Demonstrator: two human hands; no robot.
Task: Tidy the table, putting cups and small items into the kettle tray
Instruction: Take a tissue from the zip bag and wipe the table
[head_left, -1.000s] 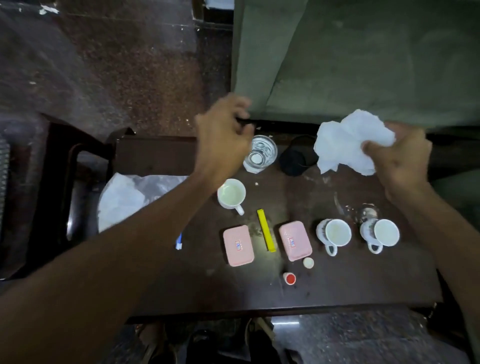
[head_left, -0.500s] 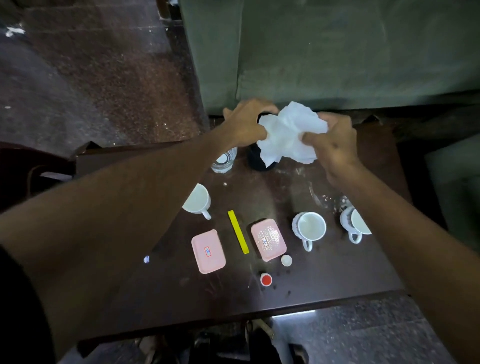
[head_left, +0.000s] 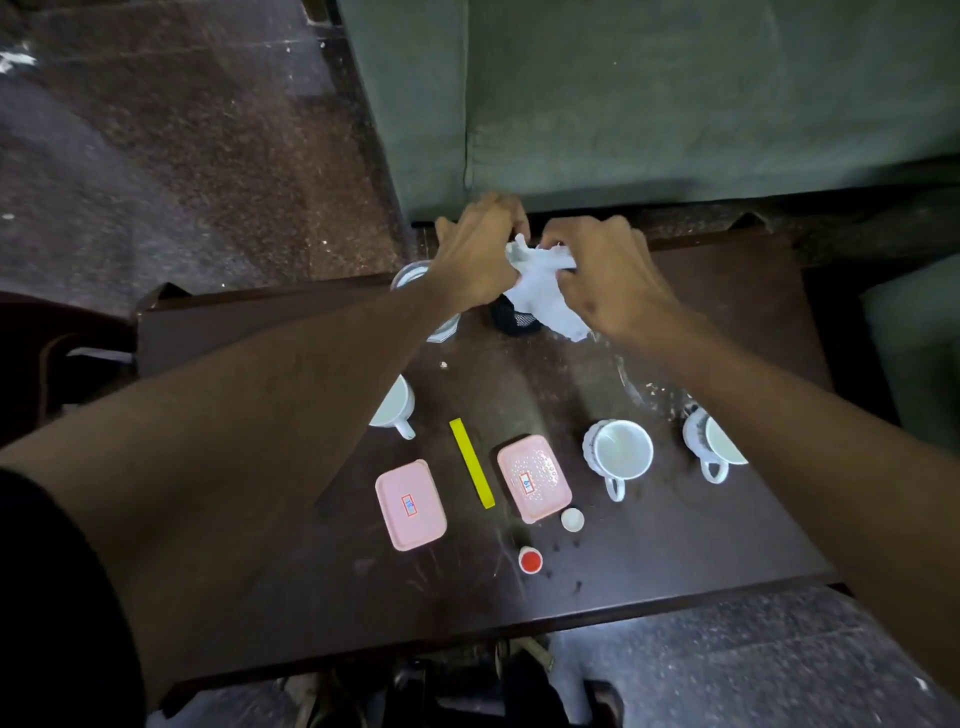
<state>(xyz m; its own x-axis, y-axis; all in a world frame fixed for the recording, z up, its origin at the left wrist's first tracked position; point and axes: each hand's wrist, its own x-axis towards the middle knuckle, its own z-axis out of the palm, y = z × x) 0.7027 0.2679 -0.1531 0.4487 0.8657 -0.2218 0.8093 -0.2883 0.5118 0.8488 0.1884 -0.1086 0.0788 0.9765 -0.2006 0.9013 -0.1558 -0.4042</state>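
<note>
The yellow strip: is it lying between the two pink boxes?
Yes, the yellow strip lies flat on the table between the two pink boxes.

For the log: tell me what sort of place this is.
Probably a living room or guest room: a low dark wooden table with white tea cups, a green upholstered sofa behind it, and speckled stone flooring.

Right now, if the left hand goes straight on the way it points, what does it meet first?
Probably the green sofa behind the table. The left hand, gripping the white tissue, points that way; depth is unclear.
</note>
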